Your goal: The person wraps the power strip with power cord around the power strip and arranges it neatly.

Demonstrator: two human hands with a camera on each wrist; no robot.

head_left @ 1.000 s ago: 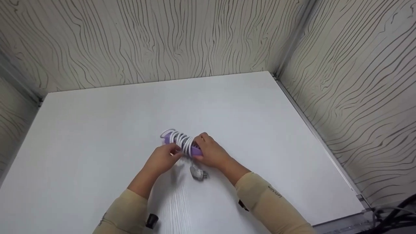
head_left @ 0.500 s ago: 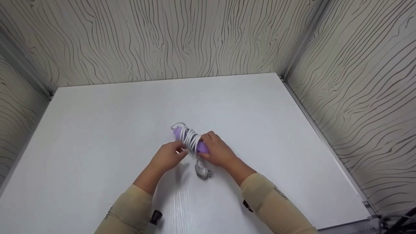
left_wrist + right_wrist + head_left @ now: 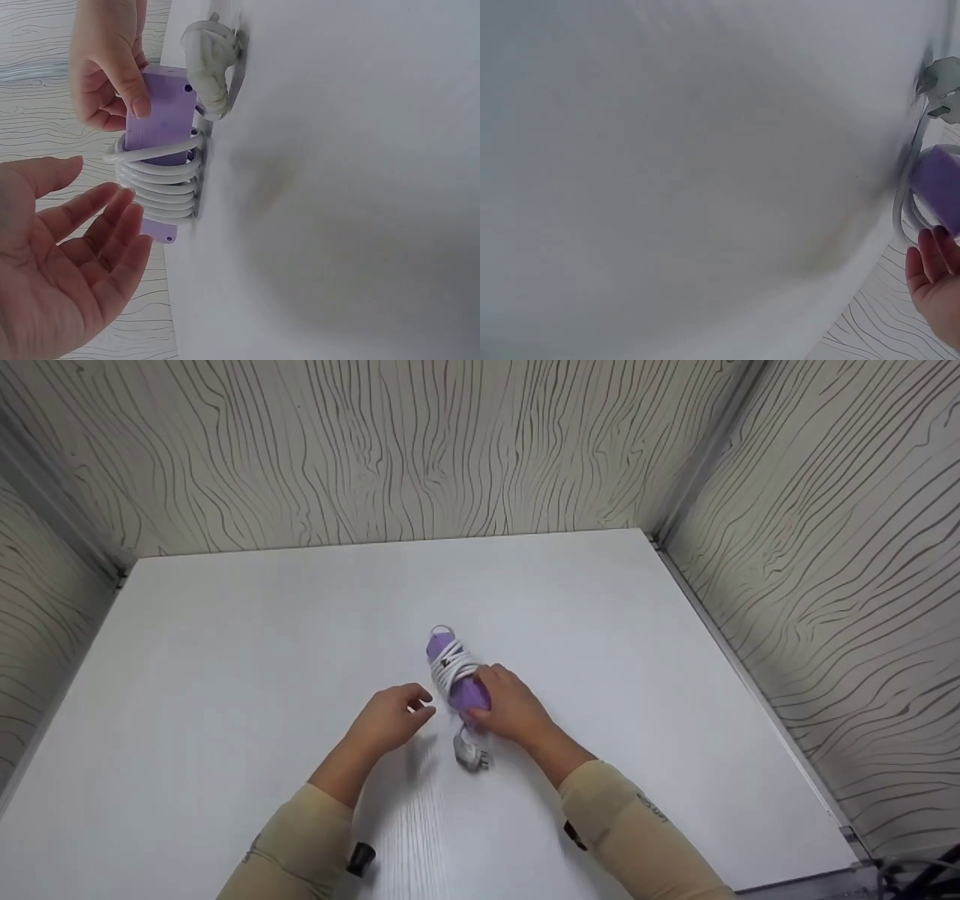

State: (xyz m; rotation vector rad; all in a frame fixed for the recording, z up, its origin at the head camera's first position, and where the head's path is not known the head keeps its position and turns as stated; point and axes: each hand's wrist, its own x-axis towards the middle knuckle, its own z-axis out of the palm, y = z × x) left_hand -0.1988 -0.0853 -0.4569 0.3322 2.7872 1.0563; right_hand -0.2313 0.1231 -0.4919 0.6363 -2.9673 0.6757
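Observation:
A purple power strip [image 3: 470, 695] has its white cord [image 3: 454, 669] wound round its middle in several turns. My right hand [image 3: 516, 706] grips the strip's near end, thumb on one side and fingers on the other. Just left of the strip, my left hand [image 3: 386, 718] is held with fingers loosely bent and nothing between them. In the left wrist view, the left fingers [image 3: 112, 217] lie close to the cord turns [image 3: 161, 199]; whether they touch cannot be told. The grey plug [image 3: 469, 753] hangs from a short cord end below the right hand, pins pointing right.
A white tabletop [image 3: 262, 645] spreads round the hands. Wood-patterned panels [image 3: 390, 450] stand behind it and on both sides. Dark cables [image 3: 922, 874] show beyond the near right corner.
The power strip has turned clockwise in the right hand, its far end swinging right and away. The left fingers, earlier at the strip and cord, now stand apart from it in the head view.

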